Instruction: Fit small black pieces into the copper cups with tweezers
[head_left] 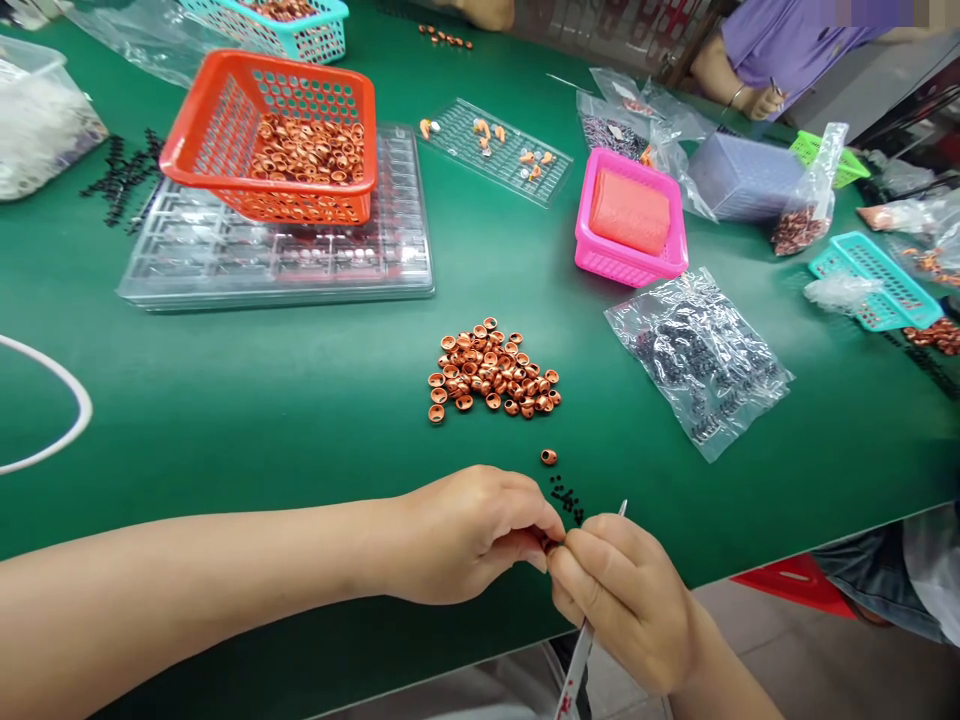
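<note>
My left hand is closed in a pinch on a small copper-coloured cup, mostly covered by the fingers. Against it press the fingertips of my right hand, which also grips slim metal tweezers; their tip sticks out above the knuckles. Just beyond the hands, several tiny black pieces lie on the green table. One loose copper cup rests past them. Farther away is a pile of similar hollow copper cups, some showing holes.
An orange basket of copper cups stands on stacked clear trays. To the right are a pink basket holding a red block and a plastic bag of black pieces. A co-worker's hand holds a thin tool at the far side.
</note>
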